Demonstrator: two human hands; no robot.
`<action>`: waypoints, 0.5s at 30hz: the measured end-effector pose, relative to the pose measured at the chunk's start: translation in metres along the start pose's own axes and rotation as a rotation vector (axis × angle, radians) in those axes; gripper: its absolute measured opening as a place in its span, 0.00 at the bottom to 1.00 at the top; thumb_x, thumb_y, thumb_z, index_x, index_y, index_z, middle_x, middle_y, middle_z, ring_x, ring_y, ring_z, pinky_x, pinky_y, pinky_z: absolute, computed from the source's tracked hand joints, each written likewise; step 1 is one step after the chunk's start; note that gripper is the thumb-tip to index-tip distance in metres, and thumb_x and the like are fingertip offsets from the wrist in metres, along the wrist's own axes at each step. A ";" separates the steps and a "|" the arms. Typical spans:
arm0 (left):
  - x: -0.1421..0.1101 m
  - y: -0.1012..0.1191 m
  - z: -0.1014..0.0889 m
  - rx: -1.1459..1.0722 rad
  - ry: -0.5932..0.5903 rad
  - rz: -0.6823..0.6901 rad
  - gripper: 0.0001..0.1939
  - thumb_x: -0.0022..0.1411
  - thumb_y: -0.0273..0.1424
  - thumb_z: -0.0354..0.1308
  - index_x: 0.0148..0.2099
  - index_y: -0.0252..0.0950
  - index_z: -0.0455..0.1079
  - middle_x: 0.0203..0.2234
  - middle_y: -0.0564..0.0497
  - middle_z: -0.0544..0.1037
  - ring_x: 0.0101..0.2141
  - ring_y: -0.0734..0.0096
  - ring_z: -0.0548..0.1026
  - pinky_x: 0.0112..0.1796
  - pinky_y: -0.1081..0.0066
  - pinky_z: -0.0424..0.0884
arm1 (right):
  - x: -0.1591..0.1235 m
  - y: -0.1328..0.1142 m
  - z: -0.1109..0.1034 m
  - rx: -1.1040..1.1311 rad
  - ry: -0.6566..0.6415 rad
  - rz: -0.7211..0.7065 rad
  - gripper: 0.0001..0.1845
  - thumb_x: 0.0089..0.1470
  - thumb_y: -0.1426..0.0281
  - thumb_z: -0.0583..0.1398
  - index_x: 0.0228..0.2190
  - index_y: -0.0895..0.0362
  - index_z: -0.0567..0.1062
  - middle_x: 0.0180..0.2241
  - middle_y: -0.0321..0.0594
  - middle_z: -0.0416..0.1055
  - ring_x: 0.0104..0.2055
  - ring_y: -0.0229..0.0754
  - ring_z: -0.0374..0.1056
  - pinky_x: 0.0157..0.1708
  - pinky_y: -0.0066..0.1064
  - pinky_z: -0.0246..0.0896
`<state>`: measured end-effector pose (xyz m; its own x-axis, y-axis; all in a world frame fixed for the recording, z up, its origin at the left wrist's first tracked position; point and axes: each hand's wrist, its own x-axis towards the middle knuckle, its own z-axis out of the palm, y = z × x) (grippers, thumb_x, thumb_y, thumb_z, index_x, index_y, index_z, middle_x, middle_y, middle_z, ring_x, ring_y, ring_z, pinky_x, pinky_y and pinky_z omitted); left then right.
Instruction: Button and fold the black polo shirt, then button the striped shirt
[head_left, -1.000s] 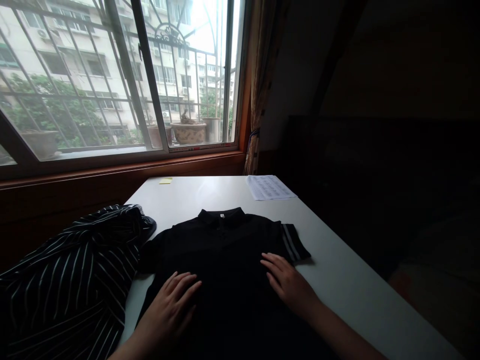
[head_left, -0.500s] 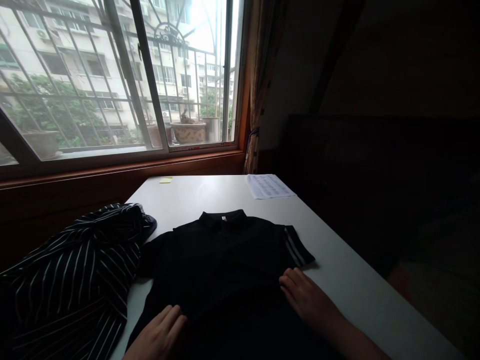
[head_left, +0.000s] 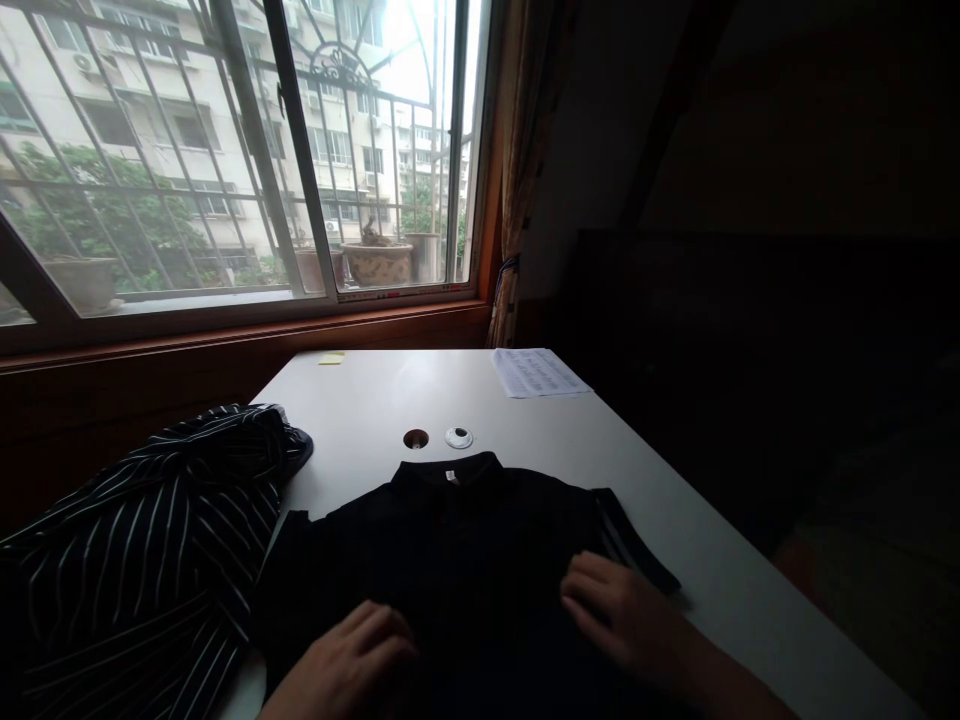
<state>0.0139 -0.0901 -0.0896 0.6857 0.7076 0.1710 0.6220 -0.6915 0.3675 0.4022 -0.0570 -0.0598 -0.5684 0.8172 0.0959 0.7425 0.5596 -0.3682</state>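
The black shirt point(head_left: 472, 580) lies on the counter point(head_left: 360, 395), its long axis running away from the person, collar point(head_left: 484, 470) farthest. The left hand point(head_left: 356, 655) and right hand point(head_left: 619, 610) curl over its body, the right just beside the striped sleeve point(head_left: 637, 545); whether either pinches cloth cannot be told.

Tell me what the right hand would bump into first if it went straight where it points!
Probably the black shirt: the right hand points inward across its front. It may already be touching; the dark cloth makes depth hard to judge.
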 end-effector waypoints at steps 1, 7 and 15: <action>0.013 -0.002 -0.005 0.041 0.060 -0.014 0.16 0.67 0.29 0.53 0.55 0.46 0.69 0.51 0.49 0.75 0.50 0.63 0.74 0.47 0.67 0.76 | 0.013 0.002 0.003 0.002 0.053 -0.003 0.11 0.63 0.69 0.53 0.39 0.51 0.75 0.39 0.42 0.73 0.41 0.45 0.71 0.43 0.38 0.67; 0.078 -0.052 0.018 0.327 0.138 -0.132 0.29 0.70 0.47 0.47 0.66 0.37 0.61 0.62 0.41 0.66 0.63 0.48 0.60 0.60 0.44 0.59 | 0.100 0.011 0.039 -0.074 0.115 0.050 0.28 0.63 0.59 0.56 0.62 0.52 0.63 0.62 0.47 0.60 0.64 0.53 0.56 0.62 0.48 0.56; 0.107 -0.098 0.017 0.361 0.078 -0.214 0.30 0.71 0.50 0.42 0.66 0.38 0.62 0.62 0.42 0.67 0.64 0.51 0.60 0.63 0.45 0.50 | 0.148 0.021 0.061 -0.147 0.211 0.137 0.23 0.63 0.60 0.56 0.58 0.51 0.68 0.59 0.46 0.62 0.62 0.53 0.56 0.61 0.50 0.55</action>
<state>0.0326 0.0517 -0.1226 0.5043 0.8402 0.1994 0.8494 -0.5243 0.0609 0.3117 0.0676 -0.1098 -0.3840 0.8888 0.2503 0.8596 0.4431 -0.2546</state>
